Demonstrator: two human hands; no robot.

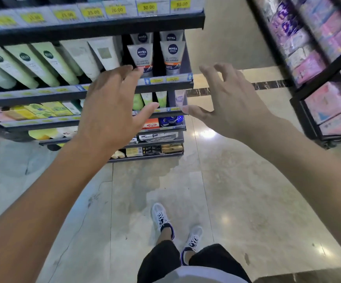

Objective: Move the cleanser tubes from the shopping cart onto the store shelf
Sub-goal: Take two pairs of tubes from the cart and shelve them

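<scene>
Hands empty at inspection. Left hand (112, 103) is spread, fingers straight, fingertips just before the two grey-and-white Nivea Men cleanser tubes (158, 58), which stand cap-down and labels out at the right end of the black metal store shelf (165, 85); contact with the near tube cannot be confirmed. Right hand (226, 103) hangs just right of that shelf's end, fingers loosely curled, gripping nothing. Tubes are faced forward above their yellow price tags (163, 80), presumably for display. Pale green tubes (49, 64) lean in a row left of the Nivea pair on the same shelf. Shopping cart is not in view. Judgement: both hands are free after a placement, or poised to straighten the pair.
</scene>
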